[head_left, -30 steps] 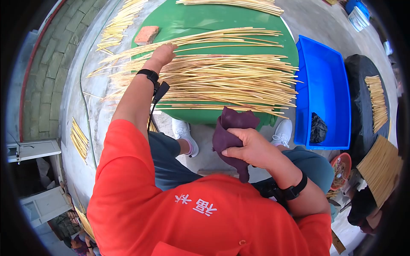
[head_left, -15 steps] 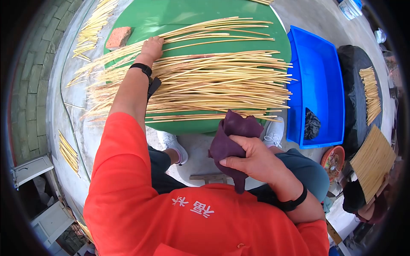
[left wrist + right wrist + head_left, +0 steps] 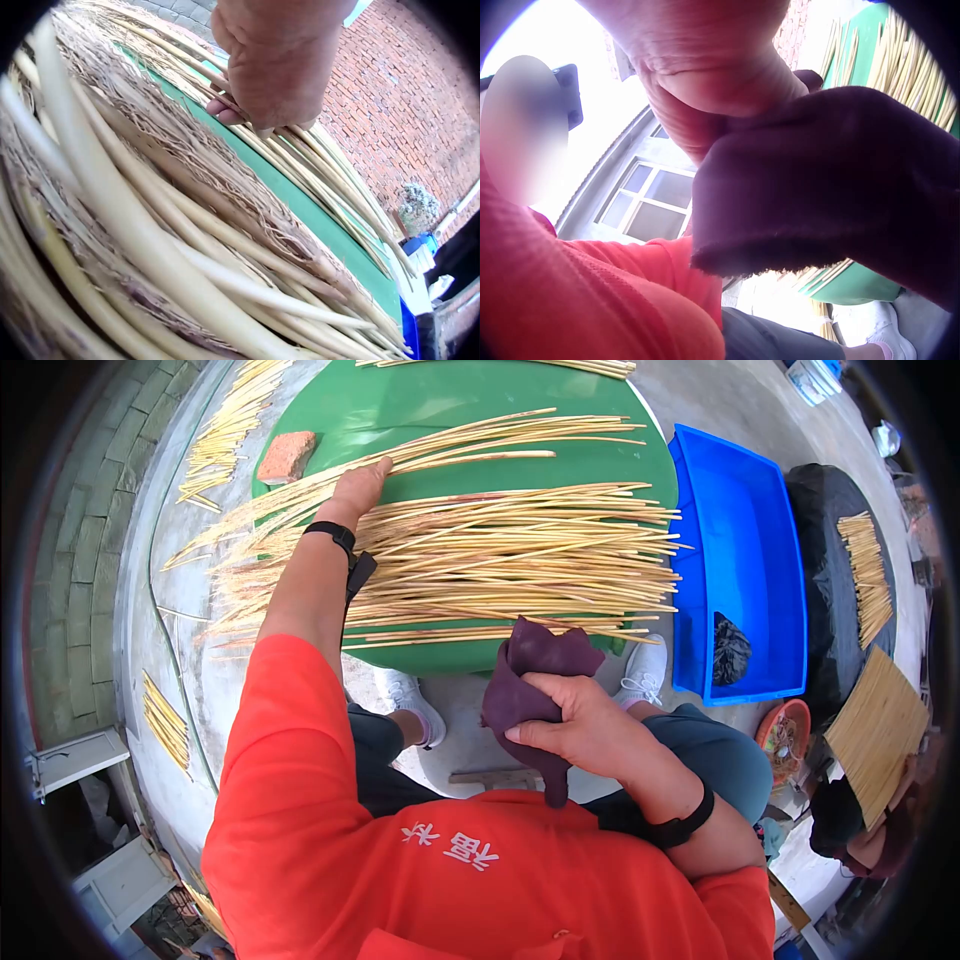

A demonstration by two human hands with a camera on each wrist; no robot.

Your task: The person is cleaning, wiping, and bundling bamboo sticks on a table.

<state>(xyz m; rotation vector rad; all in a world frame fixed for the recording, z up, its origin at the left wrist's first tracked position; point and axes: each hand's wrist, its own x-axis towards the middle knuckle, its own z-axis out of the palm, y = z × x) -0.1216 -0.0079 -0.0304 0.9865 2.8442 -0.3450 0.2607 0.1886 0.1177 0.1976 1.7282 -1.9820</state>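
Stalks (image 3: 500,550), long, pale and thin, are laid side by side across the round green worktop (image 3: 440,400) at twelve o'clock of the head view. All are pointed one way, probably so that single ones can be drawn out without tangling. The left hand (image 3: 358,482) is stretched to eleven o'clock and set on the upper group. In the left wrist view its fingers (image 3: 223,112) are seen curled down over a few stalks (image 3: 150,225), so its grip is judged to be closed on them, while the rest of the heap lies free beside it. The right hand (image 3: 590,725) is held near the body at four o'clock, above the knees. Its grip is clenched round a purple cloth (image 3: 530,670), which is bunched in the palm with one end hanging down, probably to be ready for use. A brick (image 3: 287,456) is placed on the worktop edge at eleven o'clock, perhaps as a weight. A blue tub (image 3: 745,530) is stood just beside the worktop at two o'clock, with a dark bundle (image 3: 731,648) lying in its near corner.
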